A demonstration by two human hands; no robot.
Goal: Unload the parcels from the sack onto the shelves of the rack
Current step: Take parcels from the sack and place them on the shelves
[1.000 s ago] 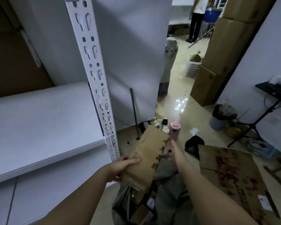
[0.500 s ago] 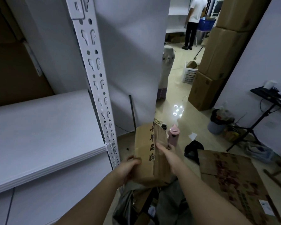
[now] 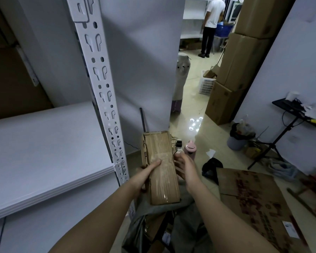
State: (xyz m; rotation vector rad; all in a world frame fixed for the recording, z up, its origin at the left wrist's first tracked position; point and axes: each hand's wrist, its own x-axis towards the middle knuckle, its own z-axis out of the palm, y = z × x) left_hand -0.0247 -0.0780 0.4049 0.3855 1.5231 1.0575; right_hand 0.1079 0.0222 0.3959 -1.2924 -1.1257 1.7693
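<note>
Left hand (image 3: 147, 171) gripping a brown taped cardboard parcel (image 3: 161, 167) with thumb across its top, right hand (image 3: 185, 166) holding its right edge, parcel above the grey sack (image 3: 184, 227), beside the white rack shelf (image 3: 49, 154) and perforated upright (image 3: 102, 84)

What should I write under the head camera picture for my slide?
Both hands, left and right, hold a taped cardboard parcel above the open sack, beside the white shelf.
</note>
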